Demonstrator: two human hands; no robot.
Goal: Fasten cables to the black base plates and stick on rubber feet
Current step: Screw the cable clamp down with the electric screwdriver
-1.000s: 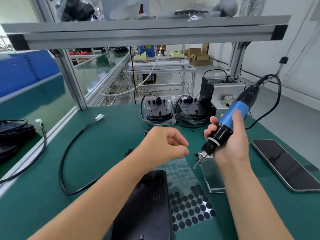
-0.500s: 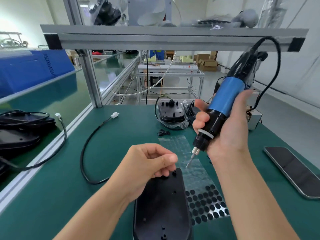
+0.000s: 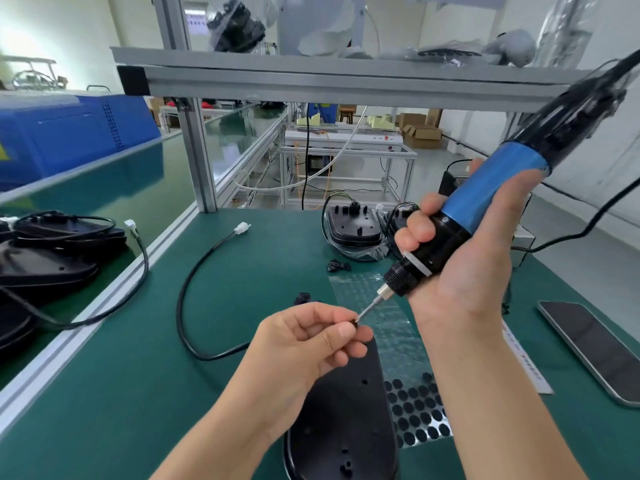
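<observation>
A black base plate (image 3: 346,420) lies on the green mat in front of me, its near end under my wrists. My right hand (image 3: 464,271) grips a blue and black electric screwdriver (image 3: 485,202), tilted with its bit pointing down and left. My left hand (image 3: 311,337) pinches a small black screw (image 3: 356,320) right at the bit's tip, above the plate's far end. A clear sheet of black rubber feet (image 3: 415,410) lies to the right of the plate. A black cable (image 3: 194,278) with a white plug curves over the mat at left.
Two more base plates with cables (image 3: 353,226) sit at the back of the bench, small black clips (image 3: 337,265) before them. A phone (image 3: 595,348) lies at right. A stack of finished plates (image 3: 45,258) fills the left bench. An aluminium shelf frame (image 3: 311,84) crosses overhead.
The view has tipped up and closer. My left hand has risen from the plate and brought the small screw to the bit's tip; my right hand has tilted the screwdriver toward it.
</observation>
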